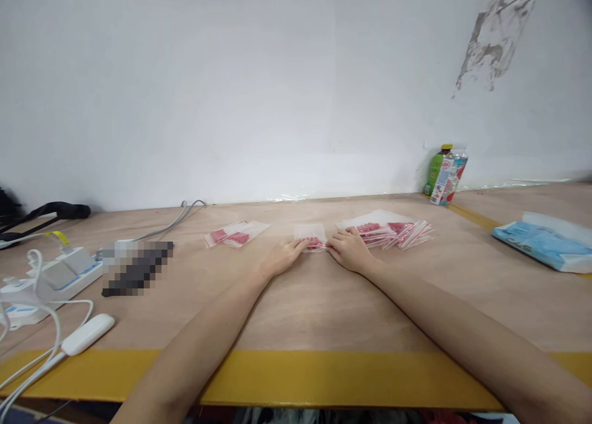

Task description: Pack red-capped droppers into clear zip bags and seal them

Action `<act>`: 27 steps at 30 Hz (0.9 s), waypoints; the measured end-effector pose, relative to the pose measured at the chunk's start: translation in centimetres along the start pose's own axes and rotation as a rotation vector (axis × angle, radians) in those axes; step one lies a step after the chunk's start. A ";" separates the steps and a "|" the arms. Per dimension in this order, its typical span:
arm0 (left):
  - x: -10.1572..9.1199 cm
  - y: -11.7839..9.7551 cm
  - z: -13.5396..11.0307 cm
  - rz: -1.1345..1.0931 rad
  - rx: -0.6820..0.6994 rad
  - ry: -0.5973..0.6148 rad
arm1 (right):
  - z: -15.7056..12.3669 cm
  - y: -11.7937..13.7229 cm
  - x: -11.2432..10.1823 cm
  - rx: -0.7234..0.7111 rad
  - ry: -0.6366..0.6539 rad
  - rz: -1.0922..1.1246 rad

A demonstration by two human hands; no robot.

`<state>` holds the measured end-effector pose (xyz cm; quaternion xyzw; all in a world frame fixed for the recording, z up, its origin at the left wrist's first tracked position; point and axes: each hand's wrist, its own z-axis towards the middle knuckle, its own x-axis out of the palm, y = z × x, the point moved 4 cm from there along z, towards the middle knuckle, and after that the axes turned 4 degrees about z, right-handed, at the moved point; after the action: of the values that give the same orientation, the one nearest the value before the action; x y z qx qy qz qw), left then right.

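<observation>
A small clear zip bag (315, 241) with red pieces in it lies flat on the table in front of me. My left hand (283, 256) grips its left edge, fingers closed together. At the bag's right corner, my right hand (350, 249) has its fingers bent and pressed together on the plastic. Just beyond the right hand is a pile of similar bags (393, 233) with red contents and red-striped edges, partly hidden by that hand. Two more filled bags (237, 233) overlap each other to the left.
On the left are a white power strip (83, 282) with plugs and cables, a white cable adapter (87, 334) and a blurred-out dark object (139, 269). A bottle and a carton (448, 177) stand by the wall. A blue packet (541, 242) lies at the right. Yellow tape (333, 378) edges the table.
</observation>
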<state>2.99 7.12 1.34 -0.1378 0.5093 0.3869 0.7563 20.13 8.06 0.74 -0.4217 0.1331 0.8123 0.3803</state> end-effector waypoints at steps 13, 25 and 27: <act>2.4 -2.7 3.4 0.096 0.112 -0.064 | 0.2 0.3 -0.1 -0.115 -0.040 -0.032; 2.8 -2.7 4.4 0.244 0.188 -0.016 | 0.3 0.5 -0.1 -0.143 -0.058 -0.058; 2.6 -2.5 4.2 0.261 0.189 -0.017 | 0.3 0.4 -0.3 -0.142 -0.060 -0.064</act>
<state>8.12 9.13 0.48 0.0047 0.5505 0.4335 0.7134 19.76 7.78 1.14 -0.4271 0.0504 0.8193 0.3791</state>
